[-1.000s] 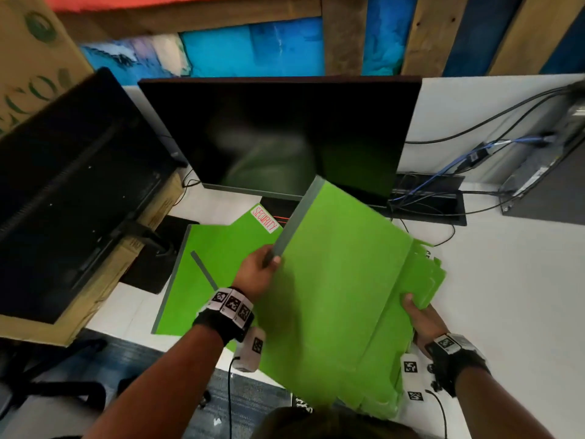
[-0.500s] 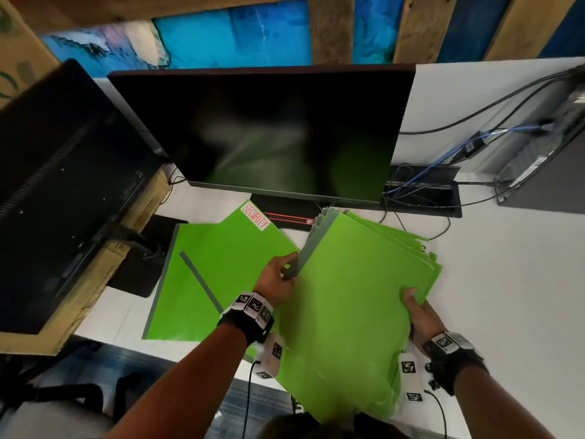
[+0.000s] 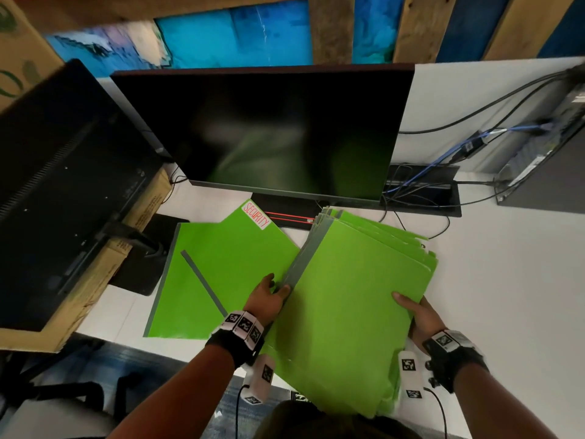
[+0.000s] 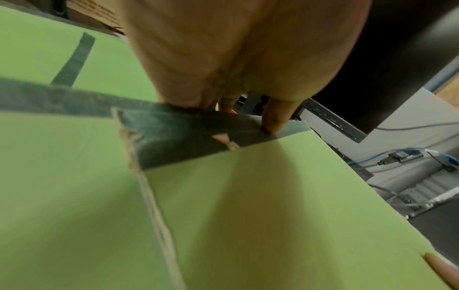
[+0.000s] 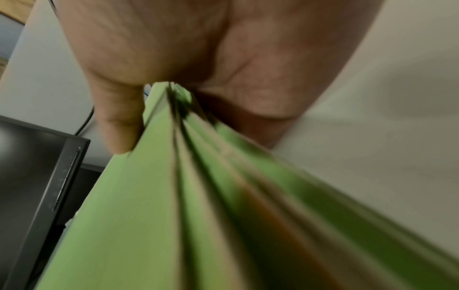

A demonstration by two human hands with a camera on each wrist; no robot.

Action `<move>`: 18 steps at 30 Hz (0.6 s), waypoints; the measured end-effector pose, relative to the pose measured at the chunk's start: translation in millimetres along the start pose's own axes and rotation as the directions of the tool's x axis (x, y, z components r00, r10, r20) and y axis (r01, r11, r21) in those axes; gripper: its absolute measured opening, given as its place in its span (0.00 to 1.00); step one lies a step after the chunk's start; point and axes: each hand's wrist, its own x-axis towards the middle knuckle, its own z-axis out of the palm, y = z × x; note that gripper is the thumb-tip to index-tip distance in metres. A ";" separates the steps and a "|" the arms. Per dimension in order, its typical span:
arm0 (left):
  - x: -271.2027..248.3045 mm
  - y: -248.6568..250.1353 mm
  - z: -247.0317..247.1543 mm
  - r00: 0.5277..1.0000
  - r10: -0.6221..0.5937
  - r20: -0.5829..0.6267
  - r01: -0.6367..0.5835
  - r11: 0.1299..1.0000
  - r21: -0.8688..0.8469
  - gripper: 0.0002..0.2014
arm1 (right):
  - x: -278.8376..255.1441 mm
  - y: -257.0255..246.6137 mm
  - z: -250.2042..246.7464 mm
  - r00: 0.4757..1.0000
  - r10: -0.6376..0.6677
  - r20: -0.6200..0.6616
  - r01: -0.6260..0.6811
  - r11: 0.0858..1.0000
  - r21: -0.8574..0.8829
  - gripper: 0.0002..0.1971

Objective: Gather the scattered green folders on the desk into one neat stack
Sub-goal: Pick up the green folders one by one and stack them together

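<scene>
A bundle of several green folders (image 3: 354,296) with grey spines lies tilted over the desk's front edge, its far corner near the monitor base. My left hand (image 3: 269,294) grips the bundle's grey spine edge (image 4: 188,129), thumb on top. My right hand (image 3: 414,312) pinches the bundle's right edge (image 5: 174,157), thumb on the top cover and fingers underneath. To the left, two more green folders (image 3: 221,267) lie flat on the desk, one bearing a red SECURITY label (image 3: 257,214); the bundle overlaps their right corner.
A large dark monitor (image 3: 269,131) stands right behind the folders, with its base and a cable tray (image 3: 424,198) of wires behind. A second monitor (image 3: 57,185) on a cardboard box sits at the left. The white desk (image 3: 506,296) stretches to the right.
The bundle, raised and tilted steeply a second ago, has come down flatter toward the desk. Both hands keep their hold on its edges.
</scene>
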 end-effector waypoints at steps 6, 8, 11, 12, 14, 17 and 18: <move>4.5 3.6 0.0 0.992 -0.005 -0.127 -0.007 0.996 -0.090 0.19 | -1.8 -1.7 4.4 0.998 -0.060 0.006 0.060 0.997 -0.051 0.27; 4.4 3.8 0.5 0.989 -0.026 -0.143 0.002 0.987 -0.163 0.20 | -3.6 -2.1 4.5 0.998 -0.058 0.016 0.059 0.996 -0.062 0.22; 4.2 4.3 -1.7 0.997 -0.037 -0.067 0.012 0.939 -0.343 0.20 | -4.3 -1.8 3.9 0.999 -0.051 0.011 0.052 0.996 -0.070 0.31; 5.6 3.1 -6.2 0.997 -0.032 -0.068 0.004 0.925 -0.379 0.21 | -4.4 -1.4 3.3 0.999 -0.044 0.006 0.044 0.997 -0.069 0.35; 9.5 -3.9 -21.9 0.983 -0.074 -0.171 -0.003 0.909 -0.416 0.21 | -7.1 -1.6 5.0 0.999 -0.051 0.003 0.051 0.996 -0.071 0.34; 18.4 -31.4 -51.4 0.857 -0.318 -0.406 0.181 0.922 -0.341 0.28 | -6.1 1.1 3.9 0.997 -0.078 0.006 0.078 0.991 -0.112 0.43; 19.8 -42.7 -59.0 0.820 -0.402 -0.408 0.277 0.902 -0.332 0.32 | -6.6 0.6 4.4 0.996 -0.089 0.006 0.089 0.988 -0.124 0.40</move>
